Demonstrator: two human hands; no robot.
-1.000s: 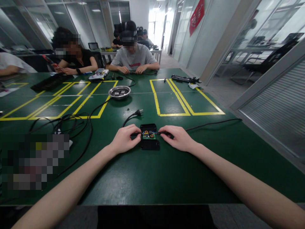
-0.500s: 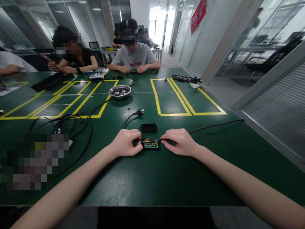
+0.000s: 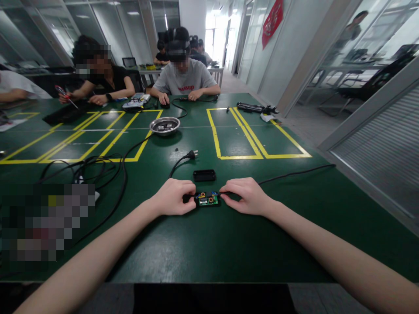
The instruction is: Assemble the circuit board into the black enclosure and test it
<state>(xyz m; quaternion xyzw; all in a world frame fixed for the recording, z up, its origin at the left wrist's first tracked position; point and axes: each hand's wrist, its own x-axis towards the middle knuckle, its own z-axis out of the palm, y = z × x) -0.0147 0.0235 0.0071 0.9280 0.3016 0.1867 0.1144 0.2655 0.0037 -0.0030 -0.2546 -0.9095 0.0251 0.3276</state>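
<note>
A small black adapter case [image 3: 209, 205] lies open on the green table between my hands, its green circuit board [image 3: 206, 201] facing up with copper coils and blue and yellow parts. At its left end my left hand [image 3: 173, 198] is closed on the black power cord, thumb and fingers against the case edge. My right hand [image 3: 247, 196] pinches the black output cable [image 3: 278, 177] where it enters the right end. Just beyond the case rests its black cover [image 3: 204, 175], hollow side up. Behind that lies the cord's plug [image 3: 191, 154].
A metal bowl [image 3: 164, 125] of small parts stands ahead. Coiled black cables [image 3: 94, 168] lie at left beside a blurred-out object [image 3: 49, 222]. Yellow tape [image 3: 238, 157] marks the table [image 3: 209, 261]. Co-workers sit across it, one holding a screwdriver [image 3: 65, 95].
My hands have shifted only slightly at the case ends. Across the table, one co-worker's hand moved left, and another lowered the screwdriver toward a black part.
</note>
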